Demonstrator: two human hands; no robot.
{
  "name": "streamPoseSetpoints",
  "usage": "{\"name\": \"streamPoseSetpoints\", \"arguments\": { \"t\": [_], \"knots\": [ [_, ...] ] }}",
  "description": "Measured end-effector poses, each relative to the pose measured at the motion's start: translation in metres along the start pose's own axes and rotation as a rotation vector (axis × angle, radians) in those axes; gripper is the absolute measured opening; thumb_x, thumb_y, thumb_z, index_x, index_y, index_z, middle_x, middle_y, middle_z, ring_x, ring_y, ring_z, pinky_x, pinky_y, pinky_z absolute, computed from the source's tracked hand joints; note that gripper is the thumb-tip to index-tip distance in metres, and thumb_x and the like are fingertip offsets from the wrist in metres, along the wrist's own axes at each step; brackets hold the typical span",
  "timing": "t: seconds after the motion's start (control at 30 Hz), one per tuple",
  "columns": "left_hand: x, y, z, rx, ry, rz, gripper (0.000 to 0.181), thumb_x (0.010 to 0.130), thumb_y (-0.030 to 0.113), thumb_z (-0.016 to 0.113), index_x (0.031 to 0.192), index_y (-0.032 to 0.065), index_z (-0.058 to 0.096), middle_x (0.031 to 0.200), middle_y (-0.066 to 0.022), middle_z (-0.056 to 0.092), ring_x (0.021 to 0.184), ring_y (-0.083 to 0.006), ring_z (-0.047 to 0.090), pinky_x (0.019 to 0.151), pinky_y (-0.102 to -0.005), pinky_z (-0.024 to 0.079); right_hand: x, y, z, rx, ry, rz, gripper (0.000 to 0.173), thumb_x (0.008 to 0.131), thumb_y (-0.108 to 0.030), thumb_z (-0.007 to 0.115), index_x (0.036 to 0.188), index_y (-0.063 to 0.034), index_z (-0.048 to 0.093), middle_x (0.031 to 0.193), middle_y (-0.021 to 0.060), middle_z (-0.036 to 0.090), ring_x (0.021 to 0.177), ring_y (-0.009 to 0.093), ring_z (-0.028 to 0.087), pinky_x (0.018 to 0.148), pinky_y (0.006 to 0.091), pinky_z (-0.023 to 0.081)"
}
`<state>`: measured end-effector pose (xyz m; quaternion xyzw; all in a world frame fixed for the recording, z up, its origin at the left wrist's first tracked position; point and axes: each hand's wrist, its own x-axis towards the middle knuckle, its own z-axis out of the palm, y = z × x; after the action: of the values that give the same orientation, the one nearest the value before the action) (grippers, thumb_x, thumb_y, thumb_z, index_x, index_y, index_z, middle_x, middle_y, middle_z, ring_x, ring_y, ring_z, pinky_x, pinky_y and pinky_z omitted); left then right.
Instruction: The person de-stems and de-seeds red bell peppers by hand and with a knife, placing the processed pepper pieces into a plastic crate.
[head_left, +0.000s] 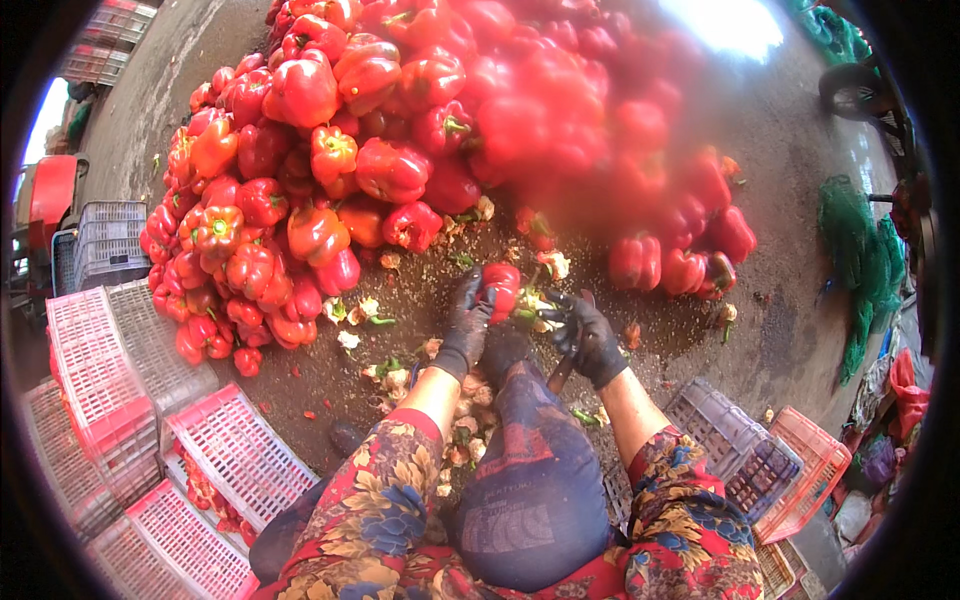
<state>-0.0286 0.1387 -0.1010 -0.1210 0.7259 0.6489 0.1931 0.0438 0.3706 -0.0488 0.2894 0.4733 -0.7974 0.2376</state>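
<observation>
My left hand (472, 315), in a dark, soiled glove, grips a red bell pepper (501, 291) above the littered ground. Close by on the right, my right hand (589, 337) wears a matching glove. A narrow tool (559, 375), perhaps a knife, runs through its palm and sticks out below; its shape is mostly hidden. At the fingertips of that hand is a pale pepper core with a green stem (534, 304); whether the fingers touch it cannot be told. Cut-out pepper cores (394, 379) lie scattered between and around my legs.
A large heap of red bell peppers (315, 165) rises ahead, partly blurred. Plastic crates (240, 450) stand at left, one pair with red pepper pieces between. More crates (720, 435) are at right. Green netting (862, 277) and a wheel (851, 91) lie along the right edge.
</observation>
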Motion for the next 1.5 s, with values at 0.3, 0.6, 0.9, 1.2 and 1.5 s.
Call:
{"name": "streamPoseSetpoints", "arguments": {
  "t": [0.3,0.6,0.9,1.2,1.5],
  "knots": [
    [0.009,0.001,0.024,0.068,0.018,-0.064,0.074,0.096,0.034,0.076,0.155,0.0053,0.041,0.148,-0.0129,0.053,0.132,-0.0244,0.051,0.113,-0.0387,0.042,-0.015,-0.055,0.029,-1.373,0.165,-0.697,0.028,0.102,-0.028,0.064,0.119,-0.0059,0.069,0.104,0.0188,0.071,0.091,0.036,0.068,0.082,0.0423,0.056],
    [0.022,-0.007,0.018,-0.173,0.043,-0.158,0.037,0.101,0.006,0.064,0.138,0.0008,0.059,0.127,-0.0083,0.065,0.112,-0.0162,0.058,0.103,-0.0327,0.048,0.047,-0.097,0.036,-1.297,-0.114,-0.193,0.042,0.102,-0.048,0.058,0.115,-0.0105,0.072,0.097,0.0225,0.071,0.093,0.044,0.068,0.08,0.0499,0.054],
    [0.023,-0.013,0.03,-0.212,0.135,-0.241,0.038,0.099,-0.007,0.052,0.136,0.0018,0.06,0.126,-0.0075,0.065,0.112,-0.0163,0.059,0.101,-0.0321,0.048,0.007,-0.019,0.025,-1.139,0.047,-0.587,0.021,0.1,-0.028,0.063,0.109,-0.0102,0.07,0.096,0.019,0.07,0.087,0.04,0.069,0.076,0.0485,0.055],
    [0.029,-0.038,0.032,-0.323,0.184,-0.206,0.033,0.103,0.0,0.053,0.135,0.0005,0.059,0.126,-0.0079,0.064,0.111,-0.0176,0.06,0.101,-0.0331,0.049,0.039,-0.017,0.031,-1.472,-0.015,-0.264,0.029,0.091,-0.021,0.06,0.118,-0.0114,0.067,0.104,0.0205,0.071,0.098,0.042,0.069,0.085,0.0512,0.055],
    [-0.002,0.057,0.06,0.09,0.233,-0.244,0.074,0.09,0.043,0.081,0.141,-0.0048,0.055,0.135,-0.0176,0.063,0.12,-0.0254,0.061,0.107,-0.0383,0.048,0.013,-0.044,0.076,-1.316,-0.075,-0.207,0.025,0.093,-0.019,0.057,0.113,-0.0063,0.066,0.109,0.0229,0.071,0.1,0.042,0.069,0.086,0.0502,0.055]
  ]
}}
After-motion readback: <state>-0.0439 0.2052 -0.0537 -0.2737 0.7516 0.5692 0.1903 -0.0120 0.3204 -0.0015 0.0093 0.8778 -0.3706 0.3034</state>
